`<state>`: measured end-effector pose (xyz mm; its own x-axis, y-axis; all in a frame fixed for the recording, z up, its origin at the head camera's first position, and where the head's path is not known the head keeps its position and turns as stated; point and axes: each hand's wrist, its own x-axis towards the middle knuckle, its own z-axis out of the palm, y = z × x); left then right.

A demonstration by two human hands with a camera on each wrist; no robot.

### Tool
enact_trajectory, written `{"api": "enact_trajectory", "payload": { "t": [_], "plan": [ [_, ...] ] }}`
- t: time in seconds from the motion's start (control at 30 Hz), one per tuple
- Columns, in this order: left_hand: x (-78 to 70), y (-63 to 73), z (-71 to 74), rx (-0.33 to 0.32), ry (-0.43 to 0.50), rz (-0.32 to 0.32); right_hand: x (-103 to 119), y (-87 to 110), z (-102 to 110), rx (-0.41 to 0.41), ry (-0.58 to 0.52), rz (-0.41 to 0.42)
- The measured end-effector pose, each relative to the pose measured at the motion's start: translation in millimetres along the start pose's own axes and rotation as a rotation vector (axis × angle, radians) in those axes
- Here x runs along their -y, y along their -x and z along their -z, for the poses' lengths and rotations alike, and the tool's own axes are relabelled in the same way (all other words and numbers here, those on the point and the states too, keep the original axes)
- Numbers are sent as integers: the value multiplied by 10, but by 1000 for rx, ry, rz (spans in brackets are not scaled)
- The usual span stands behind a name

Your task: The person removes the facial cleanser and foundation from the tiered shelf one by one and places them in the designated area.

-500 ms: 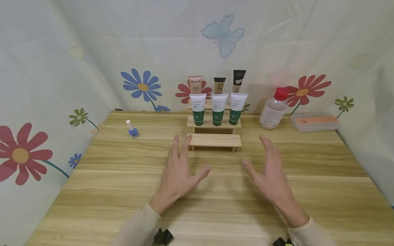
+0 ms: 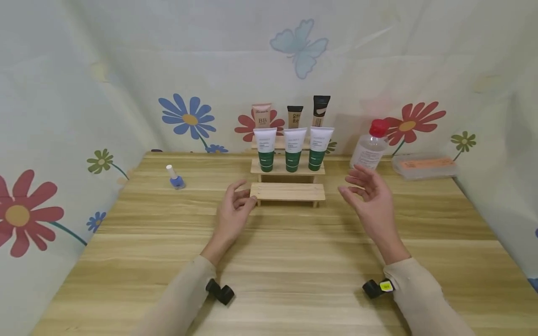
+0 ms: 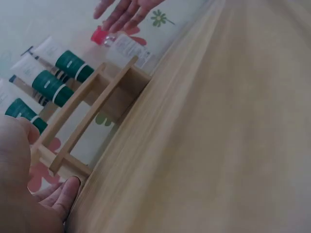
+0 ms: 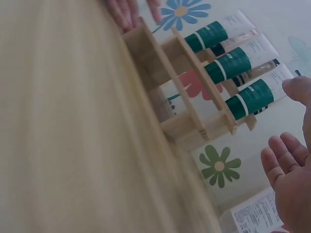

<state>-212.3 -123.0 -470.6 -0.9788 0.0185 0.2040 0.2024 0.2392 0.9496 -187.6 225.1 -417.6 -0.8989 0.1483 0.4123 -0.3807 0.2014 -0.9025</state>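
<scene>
A stepped wooden display rack stands at the back of the table. On its middle step stand white-and-green squeeze tubes. Behind them, on the top step, are a pink BB cream tube and two dark-capped tubes. My left hand is at the left end of the bottom step, fingers loosely bent, fingertips right beside the wood. To the right of the rack my right hand hovers with relaxed fingers and nothing in it, overlapping a red-capped clear bottle in the head view.
A blue nail polish bottle with a white cap stands at the left on the wooden table. At the back right lies a clear plastic case with an orange label. A flowered cloth hangs behind the table.
My left hand has moved in to the rack's left end, its fingers bending. My right hand has risen slightly, fingers curling a little. The head view has shifted slightly.
</scene>
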Motion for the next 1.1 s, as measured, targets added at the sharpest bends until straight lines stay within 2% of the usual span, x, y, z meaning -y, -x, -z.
{"api": "enact_trajectory", "payload": {
  "t": [0.23, 0.37, 0.5, 0.67, 1.1],
  "plan": [
    [32, -193, 0, -17, -4, -14, 5, -342, -149, 12, -56, 26],
    [35, -233, 10, -18, -27, -30, 8, -499, -265, 15, -85, 31],
    [44, -239, 26, -2, -33, -11, -6, -617, -385, 15, -127, 36],
    [35, -208, 33, 15, -22, 26, -35, -713, -473, 50, -135, 15],
    [50, -202, 26, 9, -15, 41, -158, -769, -566, 79, -94, -15]
  ]
}}
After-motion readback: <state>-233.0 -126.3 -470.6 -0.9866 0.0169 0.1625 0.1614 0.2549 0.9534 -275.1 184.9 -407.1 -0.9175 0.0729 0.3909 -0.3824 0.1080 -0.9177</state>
